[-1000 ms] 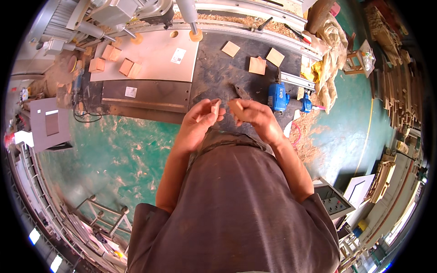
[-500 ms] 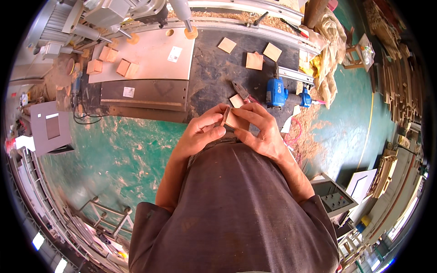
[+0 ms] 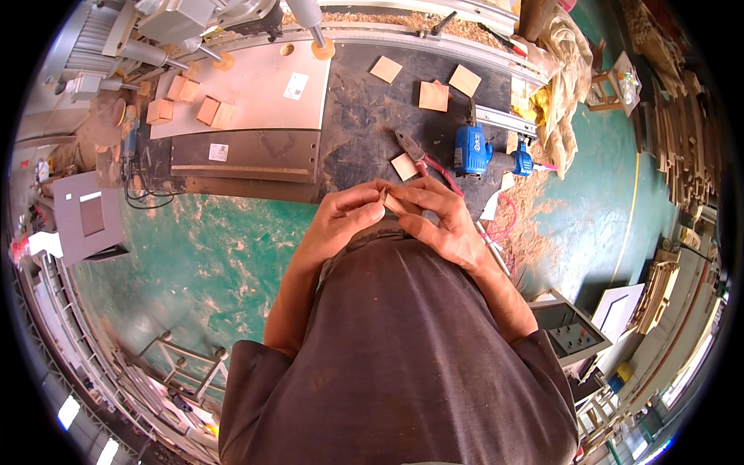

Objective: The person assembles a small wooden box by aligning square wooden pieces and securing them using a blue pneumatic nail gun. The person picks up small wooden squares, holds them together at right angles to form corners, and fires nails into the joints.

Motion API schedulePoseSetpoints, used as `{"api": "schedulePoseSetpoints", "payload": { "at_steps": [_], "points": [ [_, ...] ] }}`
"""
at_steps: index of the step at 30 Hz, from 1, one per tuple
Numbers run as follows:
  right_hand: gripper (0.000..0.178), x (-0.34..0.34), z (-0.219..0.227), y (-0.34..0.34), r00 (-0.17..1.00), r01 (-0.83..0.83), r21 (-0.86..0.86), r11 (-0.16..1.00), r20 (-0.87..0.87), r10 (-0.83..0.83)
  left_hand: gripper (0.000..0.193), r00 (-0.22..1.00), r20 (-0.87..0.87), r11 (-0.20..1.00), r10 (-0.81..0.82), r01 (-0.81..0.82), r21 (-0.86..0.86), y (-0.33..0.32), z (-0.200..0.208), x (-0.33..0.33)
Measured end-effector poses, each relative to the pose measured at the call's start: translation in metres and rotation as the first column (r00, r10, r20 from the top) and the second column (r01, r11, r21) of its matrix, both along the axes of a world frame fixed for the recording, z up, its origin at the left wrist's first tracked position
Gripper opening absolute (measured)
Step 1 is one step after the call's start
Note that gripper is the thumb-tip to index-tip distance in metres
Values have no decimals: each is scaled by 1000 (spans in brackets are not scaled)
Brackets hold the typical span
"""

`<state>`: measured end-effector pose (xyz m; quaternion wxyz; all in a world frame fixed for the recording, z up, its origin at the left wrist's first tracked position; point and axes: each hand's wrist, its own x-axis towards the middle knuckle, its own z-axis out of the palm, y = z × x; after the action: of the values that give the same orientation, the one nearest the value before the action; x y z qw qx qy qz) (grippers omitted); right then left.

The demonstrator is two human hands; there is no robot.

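Observation:
Close to my waist, at the near edge of the bench, a small wooden box (image 3: 394, 204) is held between both hands. My left hand (image 3: 341, 219) pinches its left side with thumb and fingers. My right hand (image 3: 442, 221) grips it from the right, and the fingers cover much of it. Just beyond the hands lie pincers (image 3: 411, 146) with red handles, next to a square wood piece (image 3: 404, 167). A blue nail gun (image 3: 470, 150) rests to the right of the pincers. Farther back are several loose wood squares (image 3: 433, 95).
Small wooden boxes (image 3: 215, 112) stand on a pale panel (image 3: 263, 85) at the left, below machine cylinders (image 3: 308, 19). A brown board (image 3: 248, 159) lies nearer. An aluminium rail (image 3: 403, 48) runs along the back. Cloth (image 3: 564, 93) hangs at the right; sawdust (image 3: 535, 225) covers the floor there.
The box has turned in my fingers and shows a narrower side. Both hands stay at nearly the same place. The pincers and nail gun have not moved.

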<state>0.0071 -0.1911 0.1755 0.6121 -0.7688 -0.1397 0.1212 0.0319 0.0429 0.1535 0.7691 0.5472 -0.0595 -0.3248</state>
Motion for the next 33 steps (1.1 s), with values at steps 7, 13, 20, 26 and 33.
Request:
{"api": "schedulePoseSetpoints", "payload": {
  "at_steps": [7, 13, 20, 26, 33],
  "points": [
    [48, 0, 5, 2, 994, -25, 10, 1000, -105, 26, 26, 999, -26, 995, 40, -38, 94, -4, 6, 0],
    [49, 2, 2, 4, 995, -10, 35, 999, -101, 13, 29, 995, -84, 996, 46, -40, 78, -3, 0, -1],
    [48, 3, 0, 3, 995, -13, 19, 1000, -100, 15, 31, 995, -87, 996, 48, -41, 81, -5, 1, 2],
    [48, 5, -2, 2, 994, -10, 31, 999, -107, 13, 33, 997, -71, 996, 26, -20, 82, -4, 4, 6],
    [41, 4, 0, 2, 980, 116, 57, 992, -167, -105, 39, 1000, 14, 998, 8, -8, 57, -6, 4, 5]
  ]
}}
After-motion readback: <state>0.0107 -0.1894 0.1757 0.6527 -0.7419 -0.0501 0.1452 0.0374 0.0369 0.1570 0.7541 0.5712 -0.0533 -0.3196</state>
